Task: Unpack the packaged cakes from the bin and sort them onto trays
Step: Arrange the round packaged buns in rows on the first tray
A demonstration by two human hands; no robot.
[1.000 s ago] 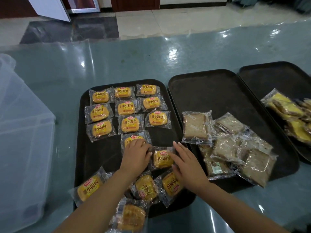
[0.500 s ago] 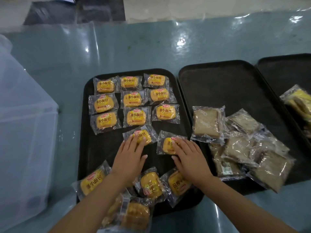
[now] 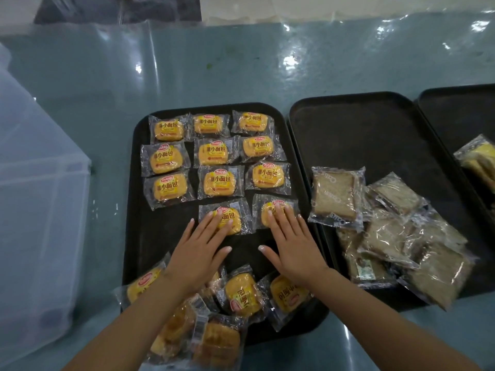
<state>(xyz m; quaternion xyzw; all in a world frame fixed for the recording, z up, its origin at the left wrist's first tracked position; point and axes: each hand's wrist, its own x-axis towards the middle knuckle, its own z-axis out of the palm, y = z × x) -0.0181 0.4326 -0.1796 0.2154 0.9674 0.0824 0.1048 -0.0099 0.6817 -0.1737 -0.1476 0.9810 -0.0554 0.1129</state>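
Now, left hand (image 3: 199, 254): fingers straight and spread, palm down, fingertips resting on a clear-wrapped yellow cake (image 3: 227, 216); nothing gripped.
Right hand (image 3: 290, 243): likewise flat, straight fingers pressing on the neighbouring yellow cake packet (image 3: 273, 210) just to the right; grip open, holding nothing.
Those two packets: fourth row on the black rectangular left tray (image 3: 139, 236), just near of the sorted block.
Sorted block (image 3: 214, 151): nine yellow packets with red logos, three rows of three, on the far half of that tray, edges touching or overlapping slightly.
Loose heap (image 3: 241, 293): more yellow cake packets lying askew at the tray's near edge, under and between both wrists, some hanging over the rim.
Middle black tray (image 3: 361, 124): just right of the first; a pile of clear-wrapped brown cake slices (image 3: 388, 231) in its near part.
Far-right tray (image 3: 455, 108): cut off by the frame, with pale yellow wrapped cakes (image 3: 479, 162) on it.
Translucent plastic bin (image 3: 34, 210): left, on the glossy blue-green worktop (image 3: 214, 62).
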